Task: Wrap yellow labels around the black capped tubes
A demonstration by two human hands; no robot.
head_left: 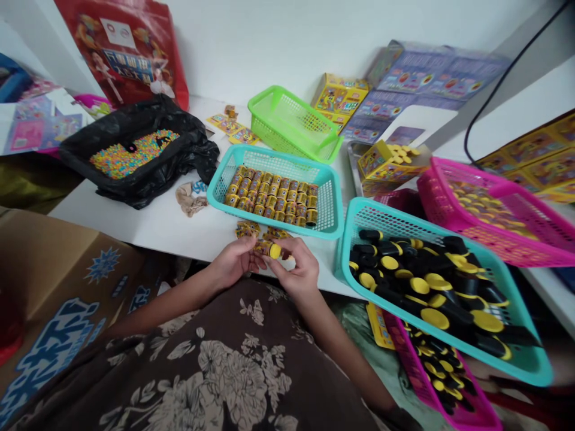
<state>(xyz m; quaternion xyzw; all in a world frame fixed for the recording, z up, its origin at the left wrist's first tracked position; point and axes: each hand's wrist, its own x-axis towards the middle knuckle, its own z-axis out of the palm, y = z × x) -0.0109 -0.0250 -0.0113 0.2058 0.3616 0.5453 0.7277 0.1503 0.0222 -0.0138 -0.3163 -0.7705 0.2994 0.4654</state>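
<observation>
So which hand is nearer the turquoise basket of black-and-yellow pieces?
The right hand. It is left of the basket, with a gap between them; the left hand is farther left, beyond the right one.

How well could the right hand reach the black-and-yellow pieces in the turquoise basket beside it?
Probably yes: the right hand is near the open basket, and nothing seems to block the pieces, though that hand holds a capped cylinder.

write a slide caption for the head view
Left hand and right hand hold a small yellow-ended cylinder before a turquoise perforated plastic basket of gold-patterned cylinders.
</observation>
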